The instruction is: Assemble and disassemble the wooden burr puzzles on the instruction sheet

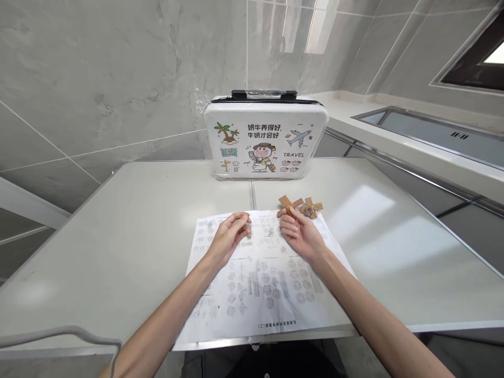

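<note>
My left hand hovers over the left part of a printed paper sheet. Its fingers are curled in with the thumb near the index finger, and whatever they hold, if anything, is hidden. My right hand, over the sheet's upper right, pinches a brown wooden puzzle piece between thumb and forefinger. Part of that piece is covered by my fingers. Just right of it lies a cross-shaped wooden puzzle with a dark round mark, near the sheet's far edge. Diagrams of interlocking shapes cover the sheet.
A white case with cartoon prints and a black handle stands at the back of the white table, against a grey tiled wall. A grey cable crosses the front left corner. To the right runs a counter.
</note>
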`<action>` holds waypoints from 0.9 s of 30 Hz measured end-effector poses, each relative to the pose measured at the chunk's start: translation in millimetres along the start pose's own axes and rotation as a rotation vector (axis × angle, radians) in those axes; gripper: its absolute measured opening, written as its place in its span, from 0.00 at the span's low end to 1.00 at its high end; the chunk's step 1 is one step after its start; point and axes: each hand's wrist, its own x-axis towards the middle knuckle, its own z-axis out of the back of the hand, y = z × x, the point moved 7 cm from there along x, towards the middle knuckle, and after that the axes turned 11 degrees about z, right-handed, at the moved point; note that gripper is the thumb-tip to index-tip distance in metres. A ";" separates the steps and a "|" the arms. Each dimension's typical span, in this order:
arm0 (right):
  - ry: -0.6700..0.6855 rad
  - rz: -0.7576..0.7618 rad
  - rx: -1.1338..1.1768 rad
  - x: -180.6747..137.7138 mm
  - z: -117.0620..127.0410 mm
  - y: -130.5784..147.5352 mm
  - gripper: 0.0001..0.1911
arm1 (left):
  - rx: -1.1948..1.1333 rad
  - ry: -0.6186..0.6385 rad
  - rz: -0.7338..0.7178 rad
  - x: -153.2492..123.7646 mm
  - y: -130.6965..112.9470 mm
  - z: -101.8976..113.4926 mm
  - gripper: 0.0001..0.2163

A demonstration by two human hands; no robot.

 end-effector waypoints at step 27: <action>0.191 -0.060 -0.532 -14.7 -22.4 -19.6 0.17 | 0.045 0.054 0.031 -0.6 -1.9 -4.0 0.13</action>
